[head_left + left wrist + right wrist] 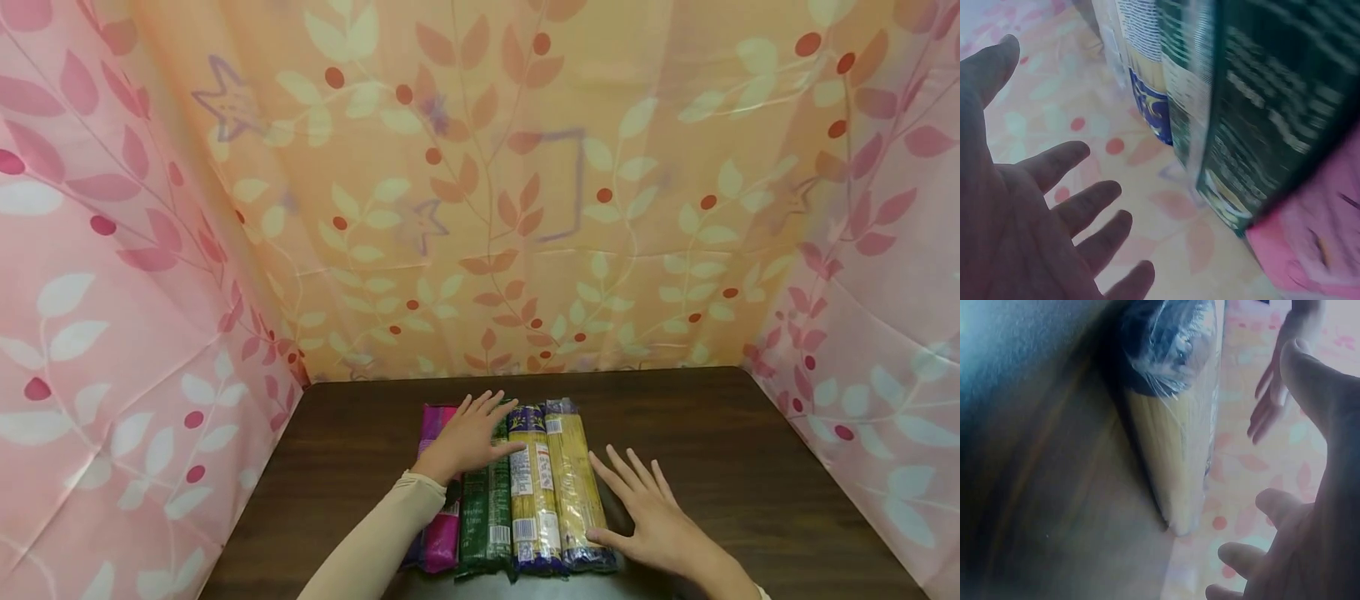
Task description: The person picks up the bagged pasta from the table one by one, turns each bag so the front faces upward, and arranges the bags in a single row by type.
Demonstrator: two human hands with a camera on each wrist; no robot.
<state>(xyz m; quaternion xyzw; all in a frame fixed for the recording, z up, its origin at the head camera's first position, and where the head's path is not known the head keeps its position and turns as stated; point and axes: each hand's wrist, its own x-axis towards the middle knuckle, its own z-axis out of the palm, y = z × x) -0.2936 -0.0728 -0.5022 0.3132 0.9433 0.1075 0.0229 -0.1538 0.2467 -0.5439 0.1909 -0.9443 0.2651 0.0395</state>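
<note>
Four long packs, apparently dried pasta, lie side by side on the table. The left one is a pink and purple pack point(442, 540), followed by a green pack point(483, 521), a yellow pack with blue ends point(531, 425) and a clear-wrapped pack of yellow sticks point(572, 467). Over the pink and green packs my left hand point(467, 440) hovers with fingers spread, hiding part of both. In the left wrist view its palm faces past the green pack point(1254, 119). My right hand point(651, 515) is spread beside the clear-wrapped pack, thumb overlapping its right edge. Neither hand grips anything.
The dark wooden table point(337, 467) carries the packs near its middle. A pale shiny patch shows at the front edge. Patterned cloth hangs behind as an orange curtain point(487, 208), with pink cloth point(112, 333) on the left and more on the right.
</note>
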